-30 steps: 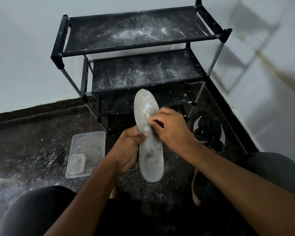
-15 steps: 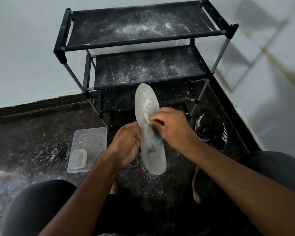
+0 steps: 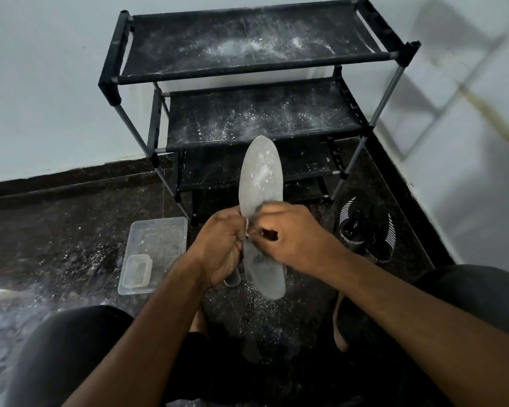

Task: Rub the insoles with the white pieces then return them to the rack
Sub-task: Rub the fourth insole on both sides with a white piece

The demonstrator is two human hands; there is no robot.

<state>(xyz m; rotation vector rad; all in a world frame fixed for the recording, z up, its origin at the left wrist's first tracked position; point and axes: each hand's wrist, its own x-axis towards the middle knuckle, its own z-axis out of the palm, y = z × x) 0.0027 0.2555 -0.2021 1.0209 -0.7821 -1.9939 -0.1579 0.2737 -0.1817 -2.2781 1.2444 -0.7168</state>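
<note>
A grey insole dusted with white powder stands upright in front of me, toe end up. My left hand grips its left edge at the middle. My right hand pinches a small white piece and presses it against the insole's middle; only a sliver of the piece shows between the fingers. Behind the insole stands the black rack, its fabric shelves speckled with white powder and holding nothing I can see.
A clear plastic tub with a smaller clear box inside lies on the dark floor at the left. A black shoe with white stripes sits right of the rack by the wall. White dust covers the floor. My knees fill the bottom.
My right hand has slid the white piece down the insole from the upper part to the middle, close to my left thumb. The insole has stayed upright in my left hand.
</note>
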